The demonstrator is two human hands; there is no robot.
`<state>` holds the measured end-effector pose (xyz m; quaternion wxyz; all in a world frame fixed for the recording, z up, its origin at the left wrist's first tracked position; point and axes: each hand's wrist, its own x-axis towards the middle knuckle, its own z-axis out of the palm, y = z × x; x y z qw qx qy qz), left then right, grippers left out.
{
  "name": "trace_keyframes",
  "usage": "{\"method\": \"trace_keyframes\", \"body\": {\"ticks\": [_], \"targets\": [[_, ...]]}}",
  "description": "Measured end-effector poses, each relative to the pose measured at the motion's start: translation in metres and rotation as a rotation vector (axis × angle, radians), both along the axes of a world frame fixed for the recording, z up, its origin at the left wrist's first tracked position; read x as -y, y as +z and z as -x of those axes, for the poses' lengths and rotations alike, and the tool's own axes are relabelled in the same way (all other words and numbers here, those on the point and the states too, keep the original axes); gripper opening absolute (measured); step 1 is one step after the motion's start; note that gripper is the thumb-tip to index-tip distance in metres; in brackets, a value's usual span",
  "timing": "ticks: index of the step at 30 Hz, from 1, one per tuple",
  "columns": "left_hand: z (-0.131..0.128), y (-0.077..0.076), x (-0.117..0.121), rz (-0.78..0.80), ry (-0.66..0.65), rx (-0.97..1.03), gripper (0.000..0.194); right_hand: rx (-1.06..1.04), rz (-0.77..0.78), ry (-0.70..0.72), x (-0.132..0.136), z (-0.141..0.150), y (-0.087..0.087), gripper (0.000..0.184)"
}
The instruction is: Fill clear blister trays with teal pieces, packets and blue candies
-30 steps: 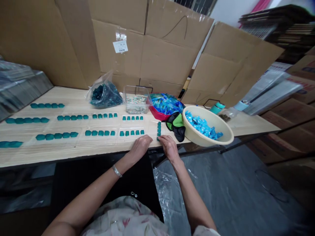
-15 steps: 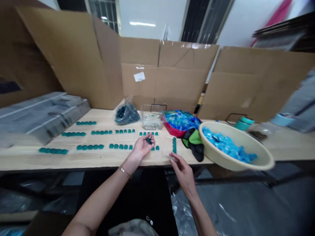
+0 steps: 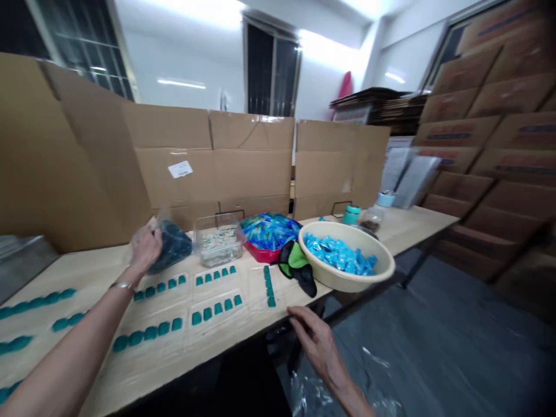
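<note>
My left hand [image 3: 146,250] is at the mouth of a clear plastic bag [image 3: 171,246] holding dark teal pieces. Its fingers are blurred and partly covered by the bag, so their grip is unclear. My right hand [image 3: 315,341] hovers by the table's front edge with fingers stretched forward and nothing visible in them. Closest to it is a short column of teal pieces [image 3: 269,286] on a clear strip. More teal pieces [image 3: 150,333] lie in neat rows across the wooden table [image 3: 174,370].
A clear tub [image 3: 218,240] of small pieces stands beside a red tray [image 3: 260,255] heaped with blue pieces. A black-and-green cloth item [image 3: 297,266] touches a cream basin [image 3: 382,269] of blue wrapped pieces. Cardboard panels [image 3: 252,174] line the back; stacked boxes [image 3: 512,174] stand right.
My left hand has moved from above the rows, where it held dark pieces, to the plastic bag. The view has swung right. My right hand stays near the table edge.
</note>
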<state>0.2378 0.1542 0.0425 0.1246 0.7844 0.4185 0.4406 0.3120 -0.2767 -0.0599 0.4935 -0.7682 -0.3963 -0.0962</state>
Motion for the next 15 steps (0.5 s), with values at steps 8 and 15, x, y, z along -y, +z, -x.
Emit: {"method": "trace_keyframes", "body": {"ticks": [8, 15], "targets": [[-0.003, -0.024, 0.051, -0.062, 0.001, 0.180, 0.032, 0.394, 0.275, -0.659, -0.015, -0.073, -0.023, 0.045], [-0.010, -0.048, 0.180, 0.356, -0.821, 0.237, 0.028, 0.295, 0.145, -0.660, -0.045, -0.090, -0.027, 0.033]]}}
